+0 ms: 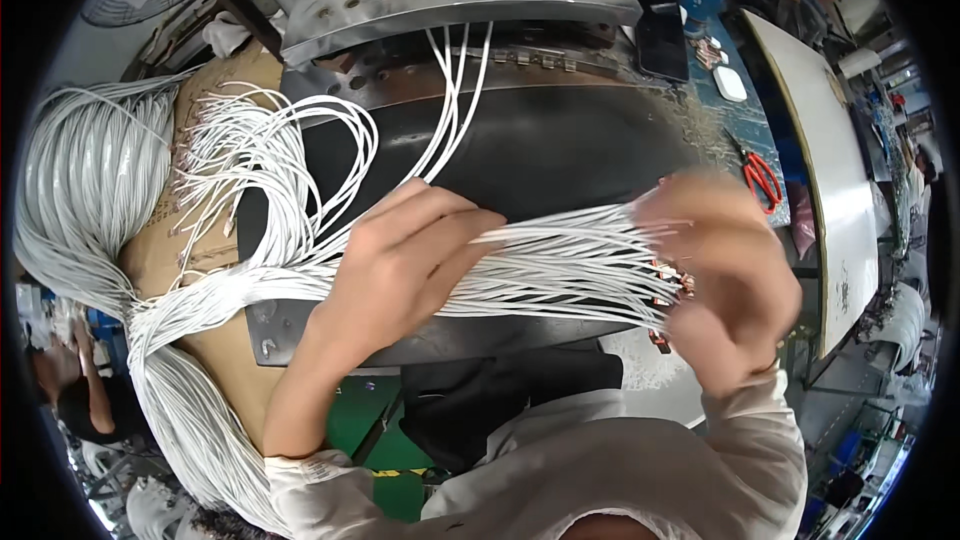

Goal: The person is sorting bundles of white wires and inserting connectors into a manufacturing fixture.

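A bundle of white wires [570, 265] lies stretched across a black work surface [560, 140]. My left hand [405, 255] is closed over the bundle near its middle, thumb and fingertips pinching some of the upper wires. At the bundle's right end, where copper-coloured terminals [685, 285] show on several wire ends, is my right hand [725, 275]. Motion smears its fingers, so its grip cannot be made out. Several separate white wires [455, 110] run from behind my left hand up under the metal machine plate [460, 10].
Looped wire ends [245, 155] and a thick coil of white wire [95, 175] rest on cardboard [150, 255] at the left. Red-handled pliers [762, 180], a white case [730, 83] and a black phone [660, 35] lie at the right. Another person [85, 390] works at far left.
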A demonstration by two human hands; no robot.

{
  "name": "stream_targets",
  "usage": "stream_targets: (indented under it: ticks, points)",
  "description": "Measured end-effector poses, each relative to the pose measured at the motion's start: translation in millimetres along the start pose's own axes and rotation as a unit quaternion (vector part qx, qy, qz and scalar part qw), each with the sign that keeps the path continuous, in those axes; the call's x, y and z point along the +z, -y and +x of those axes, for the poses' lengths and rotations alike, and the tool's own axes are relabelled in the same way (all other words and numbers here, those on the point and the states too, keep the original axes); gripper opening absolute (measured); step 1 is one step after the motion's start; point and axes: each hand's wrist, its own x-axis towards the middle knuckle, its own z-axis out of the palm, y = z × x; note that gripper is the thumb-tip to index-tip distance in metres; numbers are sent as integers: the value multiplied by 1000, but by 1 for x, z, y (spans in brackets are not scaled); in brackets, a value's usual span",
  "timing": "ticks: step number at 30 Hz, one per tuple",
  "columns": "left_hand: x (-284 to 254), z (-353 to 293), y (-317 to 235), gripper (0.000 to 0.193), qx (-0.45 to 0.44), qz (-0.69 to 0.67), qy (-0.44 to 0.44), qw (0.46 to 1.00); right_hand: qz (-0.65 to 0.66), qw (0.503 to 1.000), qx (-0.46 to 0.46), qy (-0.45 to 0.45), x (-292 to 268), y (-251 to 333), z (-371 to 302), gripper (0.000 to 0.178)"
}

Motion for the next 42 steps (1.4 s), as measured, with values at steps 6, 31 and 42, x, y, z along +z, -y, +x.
stream_targets:
  ticks: [6,31,42]
  points:
    - [-14,3,4,9,-157,-208,-189,947,-108,918,290,246,-13,-41,42,23]
    - [65,84,-1,21,-371,-534,123,750,-81,932,269,230,-35,-130,52,62]
    - [52,55,22,16,-419,-565,61,708,-342,896,223,174,17,-129,31,24]
